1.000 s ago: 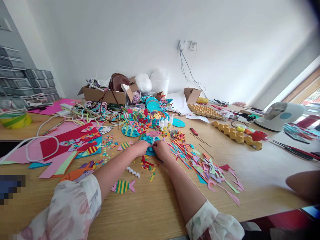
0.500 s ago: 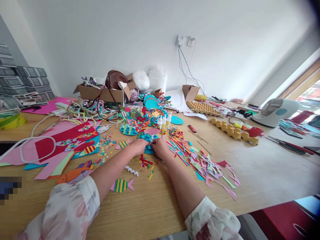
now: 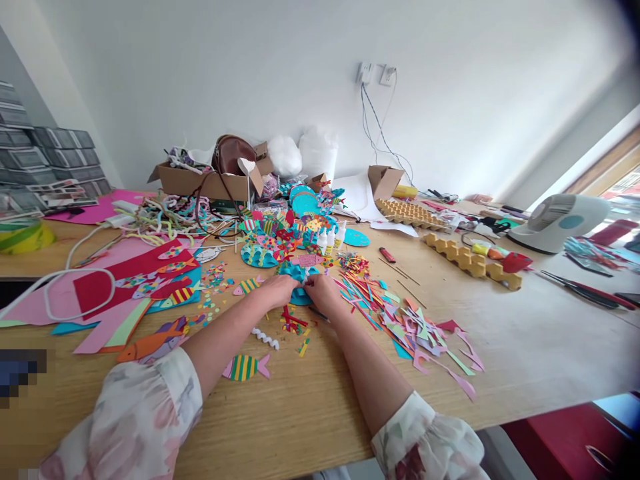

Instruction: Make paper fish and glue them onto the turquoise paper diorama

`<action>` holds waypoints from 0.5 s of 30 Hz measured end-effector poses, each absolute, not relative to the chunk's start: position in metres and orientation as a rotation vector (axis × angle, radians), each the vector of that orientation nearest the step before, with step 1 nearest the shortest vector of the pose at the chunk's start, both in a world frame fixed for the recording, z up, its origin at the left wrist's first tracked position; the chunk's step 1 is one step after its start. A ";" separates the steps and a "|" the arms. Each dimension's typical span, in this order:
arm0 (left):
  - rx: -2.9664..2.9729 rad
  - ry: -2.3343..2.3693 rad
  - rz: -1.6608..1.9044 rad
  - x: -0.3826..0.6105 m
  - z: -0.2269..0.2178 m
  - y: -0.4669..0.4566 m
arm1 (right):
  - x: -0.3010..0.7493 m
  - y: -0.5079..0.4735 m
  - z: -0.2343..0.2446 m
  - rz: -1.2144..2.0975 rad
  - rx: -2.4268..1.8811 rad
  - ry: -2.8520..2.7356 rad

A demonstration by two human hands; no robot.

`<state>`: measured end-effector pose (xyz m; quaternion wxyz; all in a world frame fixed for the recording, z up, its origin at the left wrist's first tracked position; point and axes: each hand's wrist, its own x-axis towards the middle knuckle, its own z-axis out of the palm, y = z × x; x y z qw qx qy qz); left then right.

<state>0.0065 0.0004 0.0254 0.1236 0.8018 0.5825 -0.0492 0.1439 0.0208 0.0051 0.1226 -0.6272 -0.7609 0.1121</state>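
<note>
Both my hands meet over a teal paper disc (image 3: 299,275) on the wooden table (image 3: 310,413). My left hand (image 3: 278,291) rests with curled fingers on the disc's left edge. My right hand (image 3: 321,292) pinches a small piece against the disc; what it pinches is too small to name. A striped paper fish (image 3: 245,367) lies near my left forearm. Red paper scraps (image 3: 291,323) lie just below my hands. A heap of coloured paper strips and offcuts (image 3: 400,323) spreads to the right of my right hand.
Pink and red paper sheets (image 3: 125,287) with paper fish lie at left. Cardboard boxes (image 3: 200,183), a brown bag (image 3: 233,157), glue bottles (image 3: 333,240) and decorated discs (image 3: 260,253) stand behind. Yellow egg-tray strips (image 3: 470,263), a white fan (image 3: 560,223) and scissors (image 3: 585,293) are at right.
My hands stay on the teal disc with only small finger movements. The camera view shifted slightly; a dark shape at the right edge one second ago is out of view.
</note>
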 end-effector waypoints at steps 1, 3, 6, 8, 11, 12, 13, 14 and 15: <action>2.333 1.707 -0.145 0.007 0.026 0.000 | 0.144 0.021 0.005 0.325 -1.829 -2.220; 2.324 1.716 -0.150 0.007 0.026 0.000 | 0.144 0.021 0.004 0.322 -1.827 -2.221; 2.320 1.709 -0.159 0.007 0.028 -0.001 | 0.144 0.022 0.004 0.327 -1.823 -2.226; 2.322 1.701 -0.167 0.007 0.030 -0.001 | 0.144 0.021 0.004 0.335 -1.825 -2.229; 2.330 1.682 -0.179 0.006 0.033 -0.002 | 0.144 0.020 0.005 0.347 -1.835 -2.230; 2.334 1.674 -0.182 0.006 0.034 -0.002 | 0.144 0.020 0.006 0.350 -1.838 -2.230; 2.337 1.668 -0.185 0.006 0.035 -0.002 | 0.144 0.020 0.006 0.352 -1.840 -2.230; 2.341 1.662 -0.188 0.006 0.035 -0.002 | 0.145 0.020 0.006 0.353 -1.842 -2.230; 2.345 1.657 -0.192 0.006 0.035 -0.001 | 0.145 0.020 0.006 0.353 -1.844 -2.230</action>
